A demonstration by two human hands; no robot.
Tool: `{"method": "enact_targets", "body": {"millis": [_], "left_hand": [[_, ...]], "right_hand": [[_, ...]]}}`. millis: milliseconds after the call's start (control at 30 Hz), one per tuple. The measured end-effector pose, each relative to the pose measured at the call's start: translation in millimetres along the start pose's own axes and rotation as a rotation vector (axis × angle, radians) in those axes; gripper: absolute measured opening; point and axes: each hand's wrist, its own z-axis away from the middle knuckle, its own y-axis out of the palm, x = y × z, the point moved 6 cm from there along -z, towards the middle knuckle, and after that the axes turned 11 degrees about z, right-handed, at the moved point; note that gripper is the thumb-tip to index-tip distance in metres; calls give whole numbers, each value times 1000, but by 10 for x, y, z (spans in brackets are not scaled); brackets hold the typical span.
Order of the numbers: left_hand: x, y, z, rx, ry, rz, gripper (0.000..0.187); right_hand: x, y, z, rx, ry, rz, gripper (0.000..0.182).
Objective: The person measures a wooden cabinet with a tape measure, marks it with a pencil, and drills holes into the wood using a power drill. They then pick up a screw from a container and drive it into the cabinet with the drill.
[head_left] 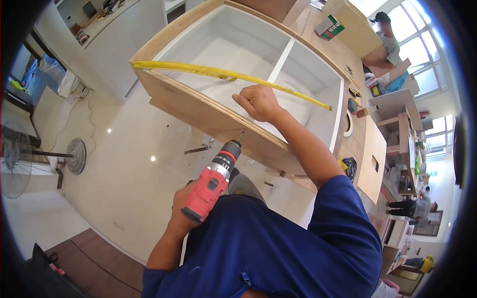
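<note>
My left hand (182,211) is wrapped around the handle of a red and black cordless drill (211,184), which partly hides the fingers. The bit at the drill's nose points at the outer face of a plywood cabinet (198,107) and looks to be at its surface. My right hand (259,103) is closed at the cabinet's near edge, its thumb sticking out to the left. What its curled fingers hold, if anything, is hidden. Across the cabinet's open top lies a yellow tape measure blade (268,84), just beyond my right hand. A white divider (281,59) splits the white interior.
A green and white can (329,27), a tape roll (348,124) and small tools stand right of the cabinet. A plywood panel (371,159) lies nearby. Fans (76,155) stand at left. One person (390,42) is at the upper right; another (420,206) is farther off.
</note>
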Motion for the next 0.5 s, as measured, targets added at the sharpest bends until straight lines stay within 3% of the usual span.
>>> {"method": "enact_targets", "body": {"millis": [67, 167, 267, 367, 500], "left_hand": [[57, 36, 21, -22, -170, 39, 55], [156, 74, 85, -177, -141, 77, 49], [157, 130, 58, -77, -17, -52, 51], [168, 130, 82, -86, -42, 116, 61], [324, 161, 118, -98, -69, 140, 58]], "right_hand": [[-20, 14, -4, 4, -20, -7, 48], [-22, -1, -5, 34, -9, 12, 48], [-24, 2, -32, 30, -33, 1, 47], [17, -35, -40, 47, -2, -1, 47], [0, -17, -42, 33, -20, -32, 44]]}}
